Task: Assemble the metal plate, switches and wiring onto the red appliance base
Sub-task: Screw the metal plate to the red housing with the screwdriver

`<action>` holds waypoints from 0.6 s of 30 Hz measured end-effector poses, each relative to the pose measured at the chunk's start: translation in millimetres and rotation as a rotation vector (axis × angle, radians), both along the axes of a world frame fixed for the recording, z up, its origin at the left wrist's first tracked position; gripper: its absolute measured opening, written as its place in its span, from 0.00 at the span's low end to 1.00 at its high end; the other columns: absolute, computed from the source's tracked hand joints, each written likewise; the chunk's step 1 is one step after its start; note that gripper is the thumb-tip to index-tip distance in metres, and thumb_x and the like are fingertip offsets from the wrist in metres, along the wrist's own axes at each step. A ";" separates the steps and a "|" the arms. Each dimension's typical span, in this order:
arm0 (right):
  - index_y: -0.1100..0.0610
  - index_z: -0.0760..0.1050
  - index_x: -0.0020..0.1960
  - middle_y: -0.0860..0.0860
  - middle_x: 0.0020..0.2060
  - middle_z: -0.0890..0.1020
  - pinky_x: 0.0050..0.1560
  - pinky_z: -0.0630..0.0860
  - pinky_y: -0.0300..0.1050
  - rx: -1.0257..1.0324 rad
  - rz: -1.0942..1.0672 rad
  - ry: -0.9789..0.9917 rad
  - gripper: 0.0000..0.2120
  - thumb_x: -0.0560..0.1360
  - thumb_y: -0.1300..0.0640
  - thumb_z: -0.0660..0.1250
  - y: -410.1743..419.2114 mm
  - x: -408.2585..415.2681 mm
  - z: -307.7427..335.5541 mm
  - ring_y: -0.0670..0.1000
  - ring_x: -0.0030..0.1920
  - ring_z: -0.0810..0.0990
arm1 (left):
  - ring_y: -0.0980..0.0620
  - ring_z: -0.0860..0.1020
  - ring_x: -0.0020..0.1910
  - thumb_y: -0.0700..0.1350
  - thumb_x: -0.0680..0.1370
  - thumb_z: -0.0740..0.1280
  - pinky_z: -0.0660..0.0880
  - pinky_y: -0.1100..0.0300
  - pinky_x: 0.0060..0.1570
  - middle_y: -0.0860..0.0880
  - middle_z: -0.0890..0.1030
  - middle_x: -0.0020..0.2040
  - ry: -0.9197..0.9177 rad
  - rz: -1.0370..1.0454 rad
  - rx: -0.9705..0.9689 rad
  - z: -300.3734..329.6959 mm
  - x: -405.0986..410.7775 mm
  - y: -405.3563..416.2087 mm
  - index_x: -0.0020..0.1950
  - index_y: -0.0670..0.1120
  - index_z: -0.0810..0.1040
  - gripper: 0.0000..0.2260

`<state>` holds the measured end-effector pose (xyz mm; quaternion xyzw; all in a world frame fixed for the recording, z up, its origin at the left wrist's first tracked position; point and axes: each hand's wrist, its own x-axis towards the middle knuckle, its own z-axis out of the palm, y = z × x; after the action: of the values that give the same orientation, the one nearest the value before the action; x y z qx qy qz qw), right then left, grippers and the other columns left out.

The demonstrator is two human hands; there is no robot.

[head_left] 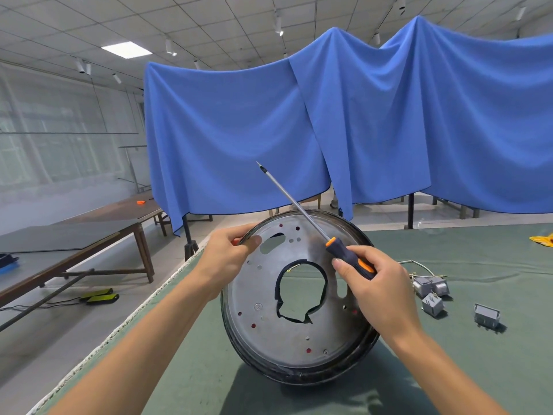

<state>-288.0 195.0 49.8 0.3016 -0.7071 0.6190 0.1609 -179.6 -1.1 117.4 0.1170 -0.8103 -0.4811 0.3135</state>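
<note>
Behind your green-covered workbench [449,253] hung blue drapes [269,130]; brown wooden tables [89,232] stood left under a tiled ceiling [209,22].

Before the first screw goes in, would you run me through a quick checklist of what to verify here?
1. Base steadied: left hand grips the rim of the tilted appliance base. Ok.
2. Tool in hand: right hand holds the screwdriver. Ok.
3. Tip on a screw: it points up, away from the metal plate. Not ok.
4. Screw on tip: cannot tell.
5. Switches fitted: lying on the table. Not ok.
</note>
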 end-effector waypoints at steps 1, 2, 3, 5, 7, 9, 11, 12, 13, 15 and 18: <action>0.42 0.77 0.41 0.37 0.36 0.80 0.35 0.73 0.45 -0.003 0.001 0.001 0.05 0.71 0.50 0.73 0.1 0.1 0.1 0.42 0.37 0.78 | 0.49 0.82 0.45 0.38 0.79 0.65 0.79 0.51 0.51 0.51 0.85 0.45 0.001 -0.008 0.021 -0.1 0.1 -0.4 0.52 0.53 0.83 0.12; 0.42 0.77 0.41 0.38 0.35 0.80 0.35 0.74 0.46 -0.007 0.003 0.001 0.05 0.71 0.50 0.73 0.1 0.3 0.4 0.43 0.37 0.78 | 0.51 0.82 0.43 0.37 0.79 0.65 0.79 0.52 0.50 0.52 0.85 0.44 0.003 -0.016 0.043 -0.4 -0.1 -1.0 0.53 0.51 0.83 0.12; 0.42 0.77 0.40 0.38 0.35 0.80 0.34 0.75 0.46 -0.007 0.003 0.003 0.06 0.71 0.51 0.73 0.2 0.6 0.7 0.43 0.36 0.78 | 0.52 0.82 0.43 0.36 0.78 0.65 0.80 0.53 0.49 0.52 0.86 0.44 0.006 -0.019 0.059 -0.7 -0.4 -2.1 0.55 0.49 0.83 0.12; 0.42 0.77 0.40 0.38 0.35 0.80 0.33 0.74 0.44 -0.002 -0.001 0.011 0.06 0.71 0.51 0.73 0.1 1.3 1.3 0.42 0.35 0.78 | 0.51 0.83 0.43 0.36 0.78 0.65 0.80 0.53 0.49 0.52 0.86 0.45 0.011 -0.020 0.066 -1.5 -0.5 -3.6 0.54 0.50 0.83 0.12; 0.41 0.77 0.40 0.38 0.35 0.80 0.31 0.72 0.40 0.004 -0.003 0.015 0.06 0.71 0.51 0.72 0.2 1.9 1.7 0.41 0.34 0.78 | 0.49 0.83 0.45 0.36 0.78 0.66 0.80 0.52 0.49 0.51 0.86 0.45 0.016 -0.021 0.064 -2.3 -0.1 -4.6 0.51 0.54 0.83 0.13; 0.41 0.76 0.40 0.37 0.35 0.80 0.32 0.71 0.39 0.009 -0.002 0.014 0.06 0.71 0.51 0.73 0.7 2.6 1.8 0.40 0.36 0.78 | 0.48 0.83 0.45 0.36 0.78 0.66 0.81 0.52 0.48 0.50 0.86 0.45 0.025 -0.016 0.065 -3.4 0.4 -5.9 0.48 0.57 0.83 0.15; 0.41 0.77 0.40 0.38 0.36 0.80 0.34 0.72 0.41 0.014 -0.004 0.009 0.06 0.71 0.51 0.73 0.7 3.1 2.4 0.41 0.37 0.78 | 0.49 0.83 0.43 0.35 0.78 0.66 0.81 0.54 0.46 0.50 0.86 0.45 0.044 -0.005 0.087 -5.4 1.3 -8.7 0.45 0.58 0.84 0.17; 0.41 0.77 0.40 0.38 0.35 0.80 0.34 0.72 0.42 0.015 -0.005 0.004 0.06 0.71 0.51 0.73 0.4 3.3 2.7 0.42 0.36 0.78 | 0.51 0.83 0.42 0.34 0.78 0.66 0.81 0.55 0.44 0.50 0.86 0.44 0.057 0.001 0.107 -6.8 2.1 -10.4 0.44 0.58 0.84 0.18; 0.41 0.77 0.40 0.38 0.35 0.80 0.35 0.73 0.43 0.017 -0.006 -0.001 0.06 0.71 0.51 0.73 0.3 3.8 2.8 0.42 0.35 0.78 | 0.52 0.83 0.40 0.34 0.77 0.66 0.82 0.58 0.41 0.51 0.86 0.43 0.069 0.008 0.127 -8.2 3.4 -11.9 0.44 0.58 0.84 0.18; 0.41 0.77 0.40 0.38 0.35 0.80 0.35 0.73 0.44 0.018 -0.005 -0.007 0.06 0.71 0.51 0.73 0.2 5.8 2.7 0.41 0.34 0.78 | 0.54 0.83 0.37 0.33 0.77 0.66 0.79 0.62 0.35 0.52 0.86 0.40 0.085 0.027 0.158 -11.5 6.4 -13.9 0.44 0.55 0.84 0.17; 0.41 0.77 0.40 0.38 0.35 0.81 0.37 0.75 0.46 0.028 0.006 -0.006 0.06 0.71 0.51 0.73 -1.1 10.4 3.2 0.42 0.34 0.79 | 0.58 0.82 0.33 0.33 0.77 0.66 0.76 0.67 0.31 0.55 0.85 0.37 0.095 0.060 0.166 -15.7 10.9 -15.7 0.44 0.53 0.84 0.15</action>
<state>-277.6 193.8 53.0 0.3039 -0.7153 0.6105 0.1528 -168.8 -16.7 101.7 0.1437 -0.7480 -0.5422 0.3549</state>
